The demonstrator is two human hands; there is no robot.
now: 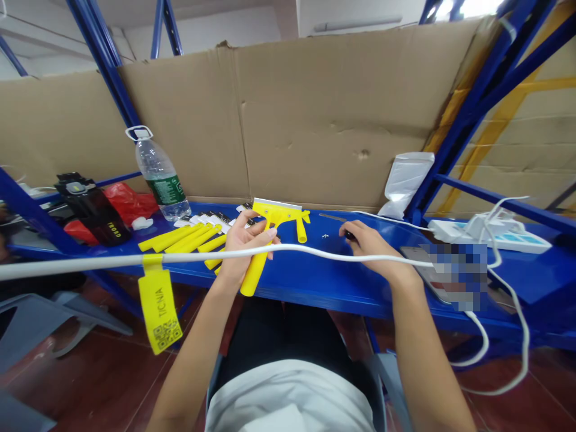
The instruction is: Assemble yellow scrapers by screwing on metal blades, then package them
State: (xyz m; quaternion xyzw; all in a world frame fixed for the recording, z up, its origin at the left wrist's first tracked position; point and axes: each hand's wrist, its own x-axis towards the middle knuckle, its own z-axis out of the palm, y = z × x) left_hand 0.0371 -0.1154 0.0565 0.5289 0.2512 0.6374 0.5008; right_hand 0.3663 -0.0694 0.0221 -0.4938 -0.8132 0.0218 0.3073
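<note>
My left hand (239, 243) is closed around a yellow scraper (255, 273), its handle slanting toward me and its wide head with a metal strip facing away. At the right, my right hand (366, 245) has its fingers curled on the black handle of what looks like a screwdriver (333, 216); a thin metal shaft points left from it, and the fingers hide the rest. Tiny screws (324, 236) lie on the blue table between my hands. Another yellow handled piece (301, 230) rests just behind the held scraper.
Several yellow scrapers (180, 238) with cards lie fanned out at the left. Behind them stand a water bottle (164, 180) and a black container (96, 210). A white cable (315, 251) with a yellow tag (159, 309) crosses in front. A power strip (513, 234) lies right.
</note>
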